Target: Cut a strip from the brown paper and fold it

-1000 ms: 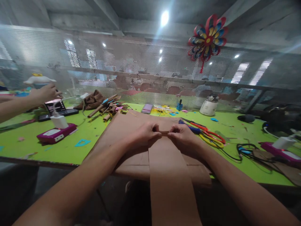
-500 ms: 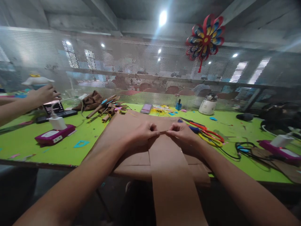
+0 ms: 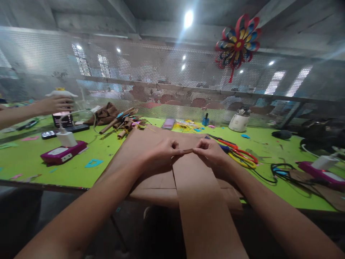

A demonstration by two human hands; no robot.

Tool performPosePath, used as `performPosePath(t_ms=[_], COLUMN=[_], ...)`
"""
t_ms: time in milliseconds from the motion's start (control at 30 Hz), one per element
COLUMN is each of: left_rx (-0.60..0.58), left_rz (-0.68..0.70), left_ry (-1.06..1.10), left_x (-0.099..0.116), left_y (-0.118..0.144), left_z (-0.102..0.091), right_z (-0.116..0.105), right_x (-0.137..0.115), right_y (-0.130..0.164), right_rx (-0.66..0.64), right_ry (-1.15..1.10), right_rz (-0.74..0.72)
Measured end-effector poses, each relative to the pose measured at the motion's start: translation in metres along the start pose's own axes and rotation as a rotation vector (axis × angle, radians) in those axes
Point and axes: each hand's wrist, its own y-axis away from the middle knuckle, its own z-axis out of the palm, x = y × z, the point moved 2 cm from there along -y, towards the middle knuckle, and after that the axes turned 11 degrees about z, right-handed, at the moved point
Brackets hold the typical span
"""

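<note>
Both hands met at the far end of the brown paper strip [image 3: 199, 187]: left hand [image 3: 161, 153] and right hand [image 3: 211, 151] each pinched its edge, level. The strip ran lengthwise back toward the person, off the green bench [image 3: 81, 169].

The paper strip [image 3: 199, 187] lies on the paper sheet [image 3: 140, 144] at the counter's [image 3: 75, 172] near edge and overhangs that edge. The scissors [image 3: 237, 154] lie right of the sheet. The paper rolls [image 3: 121, 124] lie behind its left corner. The charger block [image 3: 66, 138] sits toward the left edge.
</note>
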Motion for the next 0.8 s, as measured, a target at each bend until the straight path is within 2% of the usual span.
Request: performPosePath(t_ms=[233,400,567,800], left_rx=[-0.093,-0.020,-0.038,-0.028], left_rz=[0.025,-0.027,-0.076,-0.069], left_ry=[-0.131,-0.248,-0.138,-0.057], left_x=[-0.011,-0.005,0.000,-0.008], left_y=[-0.010,-0.010,-0.002,-0.005], left_z=[-0.009,-0.008,-0.004,-0.007], right_z=[0.000,0.000,0.000,-0.002], right_x=[0.003,0.002,0.003,0.004], right_y=[-0.001,-0.001,-0.002,-0.003], right_rx=[0.007,0.007,0.017,0.018], right_ry=[0.012,0.010,-0.067,-0.116], right_rz=[-0.029,-0.011,0.038,0.065])
